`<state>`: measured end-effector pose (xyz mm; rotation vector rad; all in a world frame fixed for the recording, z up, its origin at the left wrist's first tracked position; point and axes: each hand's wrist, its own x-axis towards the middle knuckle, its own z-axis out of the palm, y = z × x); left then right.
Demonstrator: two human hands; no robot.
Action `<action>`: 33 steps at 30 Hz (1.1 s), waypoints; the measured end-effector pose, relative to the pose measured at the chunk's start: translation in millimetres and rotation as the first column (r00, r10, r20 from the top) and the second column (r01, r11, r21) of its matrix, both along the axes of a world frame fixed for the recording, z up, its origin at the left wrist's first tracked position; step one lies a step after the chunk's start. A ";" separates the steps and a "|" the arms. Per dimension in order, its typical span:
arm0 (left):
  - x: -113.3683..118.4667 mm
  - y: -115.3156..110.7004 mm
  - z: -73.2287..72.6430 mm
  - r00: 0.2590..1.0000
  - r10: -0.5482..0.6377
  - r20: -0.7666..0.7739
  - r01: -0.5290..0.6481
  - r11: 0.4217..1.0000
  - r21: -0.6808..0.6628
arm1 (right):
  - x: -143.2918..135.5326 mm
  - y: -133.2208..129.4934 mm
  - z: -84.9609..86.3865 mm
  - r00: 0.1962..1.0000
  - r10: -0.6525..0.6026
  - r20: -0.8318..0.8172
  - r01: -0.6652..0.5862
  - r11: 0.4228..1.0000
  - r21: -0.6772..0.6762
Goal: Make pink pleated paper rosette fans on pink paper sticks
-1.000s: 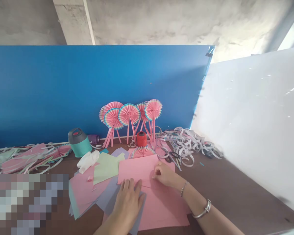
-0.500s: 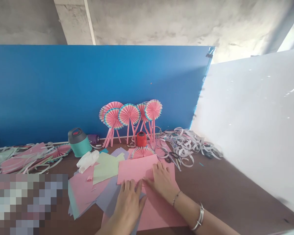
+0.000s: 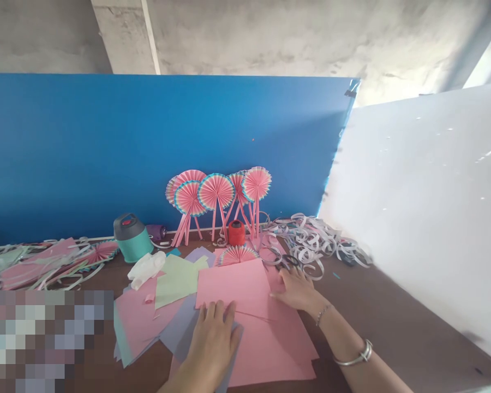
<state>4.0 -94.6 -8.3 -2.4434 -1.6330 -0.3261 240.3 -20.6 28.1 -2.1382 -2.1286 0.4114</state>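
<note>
A folded pink sheet (image 3: 233, 281) lies over a larger pink sheet (image 3: 278, 349) on the brown table. My left hand (image 3: 215, 335) rests palm down at the folded sheet's lower left edge, fingers apart. To the right, my right hand (image 3: 297, 289) has its fingers near black-handled scissors (image 3: 288, 262); its fingers are spread and its fingertips are partly lost against the scissors and paper strips. Behind the folded sheet lies a pleated pink paper fan (image 3: 237, 254).
Round paper fans (image 3: 216, 194) on pink sticks lean on the blue panel (image 3: 106, 147). Around are a red bottle (image 3: 236, 233), a teal container (image 3: 134, 240), white tape (image 3: 147, 268), green paper (image 3: 180, 278) and curled strips (image 3: 306, 240). A white wall (image 3: 425, 207) bounds the right.
My right hand has moved right and slightly up, off the folded sheet toward the scissors, uncovering the sheet's right edge. My left hand has barely moved.
</note>
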 end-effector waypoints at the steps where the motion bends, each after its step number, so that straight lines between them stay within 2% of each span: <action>1: -0.1 -0.1 1.8 1.000 -0.004 0.012 0.005 1.000 -0.018 | 1.3 1.1 0.3 1.000 0.010 -0.009 -0.009 1.000 0.028; 2: -0.4 0.2 3.8 1.000 -0.007 0.021 0.008 0.999 -0.037 | 0.5 1.6 0.6 0.999 0.038 -0.025 -0.036 0.997 0.075; 4: -2.1 1.8 8.5 0.999 -0.007 0.031 0.009 0.997 -0.080 | -6.5 0.4 2.2 0.982 0.179 -0.066 -0.162 0.965 0.204; 6: -5.2 5.2 13.4 0.999 -0.008 0.036 0.013 0.992 -0.122 | -18.3 -3.5 4.7 0.914 0.400 -0.070 -0.359 0.876 0.323; 8: -8.9 9.7 18.1 0.999 -0.015 0.047 0.022 0.986 -0.163 | -29.8 -8.7 6.9 0.839 0.543 0.006 -0.501 0.769 0.397; 11: -13.2 16.4 23.8 0.997 -0.004 0.079 0.021 0.975 -0.221 | -39.6 -14.4 6.1 0.755 0.645 0.120 -0.634 0.670 0.387; 14: -14.9 20.8 26.7 0.991 0.024 0.130 0.010 0.966 -0.257 | -42.0 -14.7 0.6 0.699 0.678 0.227 -0.713 0.633 0.303; 17: -16.1 23.1 27.4 0.982 0.030 0.184 0.021 0.963 -0.269 | -44.0 -12.1 -4.5 0.676 0.669 0.309 -0.737 0.626 0.254; 21: -17.6 27.0 32.1 0.978 0.017 0.209 0.045 0.956 -0.291 | -49.1 -8.6 -6.9 0.687 0.655 0.315 -0.725 0.647 0.235; 26: -16.4 38.6 44.2 0.988 -0.040 0.148 0.092 0.927 -0.364 | -52.7 -6.3 -13.3 0.787 0.579 0.216 -0.617 0.743 0.258; 29: -17.4 44.9 44.7 0.980 -0.049 0.194 0.122 0.916 -0.382 | -51.0 -6.1 -19.9 0.811 0.568 0.140 -0.581 0.756 0.301; 33: -21.3 48.3 36.7 0.955 -0.006 0.298 0.116 0.928 -0.354 | -48.5 -5.9 -23.9 0.817 0.570 0.086 -0.566 0.764 0.310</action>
